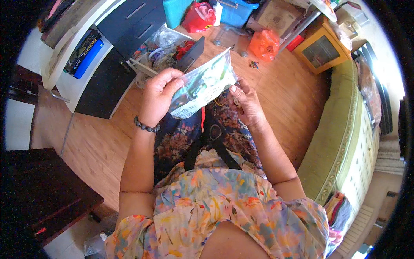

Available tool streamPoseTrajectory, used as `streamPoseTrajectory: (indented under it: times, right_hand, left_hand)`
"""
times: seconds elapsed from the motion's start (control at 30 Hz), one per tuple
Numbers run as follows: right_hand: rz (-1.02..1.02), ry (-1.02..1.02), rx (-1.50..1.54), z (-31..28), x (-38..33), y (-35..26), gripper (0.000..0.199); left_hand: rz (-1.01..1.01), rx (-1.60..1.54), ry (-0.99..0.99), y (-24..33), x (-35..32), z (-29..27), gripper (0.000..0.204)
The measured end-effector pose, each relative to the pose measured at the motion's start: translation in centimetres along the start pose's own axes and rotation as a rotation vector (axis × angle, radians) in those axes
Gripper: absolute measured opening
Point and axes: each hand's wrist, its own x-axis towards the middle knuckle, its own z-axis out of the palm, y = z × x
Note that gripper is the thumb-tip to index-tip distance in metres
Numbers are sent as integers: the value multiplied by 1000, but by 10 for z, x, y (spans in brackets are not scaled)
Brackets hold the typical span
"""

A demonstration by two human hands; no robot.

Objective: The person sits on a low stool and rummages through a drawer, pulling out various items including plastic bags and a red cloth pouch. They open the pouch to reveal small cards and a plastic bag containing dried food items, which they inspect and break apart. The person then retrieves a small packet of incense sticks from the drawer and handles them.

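Between my two hands I hold a flat, shiny plastic packet (202, 86), printed in green and white, tilted with its right end higher. My left hand (161, 91) pinches its left edge between thumb and fingers; a dark beaded bracelet (146, 124) sits on that wrist. On the right edge, my right hand (246, 102) grips with the thumb on top and the fingers curled beneath. What is inside the packet cannot be made out. Beyond my left hand, an open drawer (192, 54) is filled with plastic bags and mixed small things.
A dark-fronted cabinet (101, 80) stands at left, a green sofa (330, 129) at right. Red (199, 17) and orange plastic bags (264, 45), a blue bin (236, 13) and a small yellow cabinet (321, 45) line the far side. Some small colourful items (253, 64) lie on the wooden floor.
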Motion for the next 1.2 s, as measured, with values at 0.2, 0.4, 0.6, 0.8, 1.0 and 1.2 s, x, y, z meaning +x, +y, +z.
streamPoseTrajectory:
  times: [0.2,0.4,0.6,0.8,1.0,1.2]
  right_hand:
    - [127,17,-147,-9,-11,-6,19]
    - [-328,-184,-911,-32,-46,-45,16]
    - [-173,-209,465,-61,-35,-93,20]
    - [-22,-325,541,-24,-20,-89,32]
    - [25,-217,493,-43,-14,-83,39]
    - [140,-305,654,-57,-18,-29,34]
  left_hand:
    - [-120,-126,7,-9,-2,4,8]
    - [-335,-239,-250,-14,-30,5,10]
    - [67,571,-326,-64,-36,36,23]
    - [383,105,-256,0,22,97,54]
    - [-377,-431,-451,-2,52,101,16]
    - [-294,-361,-408,5,69,61,20]
